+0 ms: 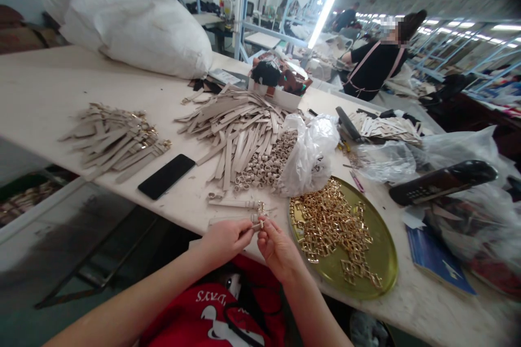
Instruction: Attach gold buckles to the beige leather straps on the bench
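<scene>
My left hand [226, 239] and my right hand [279, 248] meet at the table's front edge, both pinched on one beige strap [255, 224] with a small buckle at its end. Just beyond them lies another finished strap [240, 204]. To the right stands a round gold tray [382, 276] holding several gold buckles [331, 222]. Behind lie a large pile of beige straps [240, 124], a heap of small beige loops [266, 165] and a white plastic bag [311, 154].
A second strap pile [116, 141] and a black phone [166, 175] lie at left. A big white sack [130, 21] sits far left. At right are clear bags [468, 173], a black shoe sole [443, 181] and a blue book [437, 260]. Another person [376, 62] works behind.
</scene>
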A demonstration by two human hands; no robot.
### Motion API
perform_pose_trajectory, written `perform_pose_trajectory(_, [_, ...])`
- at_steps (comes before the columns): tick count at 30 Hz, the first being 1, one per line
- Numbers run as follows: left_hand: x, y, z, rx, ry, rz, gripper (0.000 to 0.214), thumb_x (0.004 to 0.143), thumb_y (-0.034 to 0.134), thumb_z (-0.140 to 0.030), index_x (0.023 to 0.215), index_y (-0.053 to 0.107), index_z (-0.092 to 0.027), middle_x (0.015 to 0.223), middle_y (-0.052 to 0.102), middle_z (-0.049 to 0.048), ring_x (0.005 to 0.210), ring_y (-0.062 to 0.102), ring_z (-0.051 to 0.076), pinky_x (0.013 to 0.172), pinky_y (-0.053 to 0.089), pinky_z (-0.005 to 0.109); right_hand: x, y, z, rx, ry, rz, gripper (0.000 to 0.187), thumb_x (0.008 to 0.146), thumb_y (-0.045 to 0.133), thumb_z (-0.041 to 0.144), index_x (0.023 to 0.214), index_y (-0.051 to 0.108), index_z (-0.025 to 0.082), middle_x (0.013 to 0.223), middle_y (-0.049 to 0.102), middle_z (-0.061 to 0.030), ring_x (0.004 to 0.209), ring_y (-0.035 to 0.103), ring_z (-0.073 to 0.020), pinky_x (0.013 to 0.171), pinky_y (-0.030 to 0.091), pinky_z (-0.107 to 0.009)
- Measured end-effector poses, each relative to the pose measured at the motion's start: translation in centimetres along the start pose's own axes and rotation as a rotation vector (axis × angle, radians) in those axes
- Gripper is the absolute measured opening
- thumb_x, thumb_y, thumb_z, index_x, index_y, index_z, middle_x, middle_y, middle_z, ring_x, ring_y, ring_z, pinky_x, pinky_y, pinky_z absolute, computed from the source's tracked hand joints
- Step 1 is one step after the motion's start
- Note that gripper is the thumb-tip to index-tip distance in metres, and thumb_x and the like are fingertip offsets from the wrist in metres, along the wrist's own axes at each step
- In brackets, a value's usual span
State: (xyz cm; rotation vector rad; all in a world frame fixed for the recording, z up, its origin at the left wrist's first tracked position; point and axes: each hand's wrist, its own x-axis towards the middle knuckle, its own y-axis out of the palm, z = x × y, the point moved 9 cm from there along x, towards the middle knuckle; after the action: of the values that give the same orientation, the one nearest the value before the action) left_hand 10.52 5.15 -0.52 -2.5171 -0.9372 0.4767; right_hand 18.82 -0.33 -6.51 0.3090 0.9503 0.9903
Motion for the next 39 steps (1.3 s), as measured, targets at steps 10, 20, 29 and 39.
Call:
perform_pose_trajectory(10, [-1.6, 1.0, -1.0, -0.199, -0.017, 0.054, 0.02, 0.079, 0.042, -0.031, 0.073, 0.053, -0.015, 0.055, 0.048, -0.004, 0.053, 0.041, 0.01, 0.049, 0.031, 0.019, -2.5, 0.7, 1.1, -0.219, -0.4, -0.118, 0.022, 0.069, 0.066, 0.037, 0.07, 0.054, 0.018, 0.056, 0.046, 0.0072, 0.046, 0.036, -0.0053, 0.044, 0.029, -0.018])
perform_pose_trajectory(20, [-2.4, 1.2, 1.0, -0.371, -0.085, 0.039, 0.022, 0.078, 0.043, -0.036, 0.069, 0.046, -0.016, 0.048, 0.041, -0.0066, 0.044, 0.034, 0.007, 0.042, 0.026, 0.019, -3.9, 1.6, 0.3, -0.383, -0.414, -0.113, 0.027, 0.076, 0.054, 0.042, 0.063, 0.049, 0.019, 0.055, 0.043, 0.0059, 0.049, 0.037, -0.0086, 0.049, 0.033, -0.021])
perform_pose_trajectory(29, [-2.1, 0.9, 1.6, -0.361, -0.125, -0.043, 0.022, 0.078, 0.042, -0.035, 0.069, 0.047, -0.016, 0.048, 0.04, -0.0071, 0.046, 0.034, 0.008, 0.044, 0.029, 0.019, -4.3, 1.8, 2.2, -0.692, -0.64, -0.161, 0.02, 0.078, 0.053, 0.037, 0.071, 0.055, 0.019, 0.066, 0.054, 0.0021, 0.062, 0.047, -0.0116, 0.06, 0.038, -0.024])
perform_pose_trajectory(39, [-1.6, 1.4, 2.3, -0.335, -0.169, -0.02, 0.022, 0.076, 0.046, -0.035, 0.068, 0.049, -0.015, 0.056, 0.044, -0.005, 0.052, 0.037, 0.009, 0.048, 0.031, 0.019, -2.1, 1.7, -1.0, -0.175, -0.134, 0.073, 0.018, 0.069, 0.065, 0.034, 0.077, 0.06, 0.018, 0.073, 0.064, -0.0009, 0.061, 0.056, -0.0119, 0.062, 0.046, -0.025])
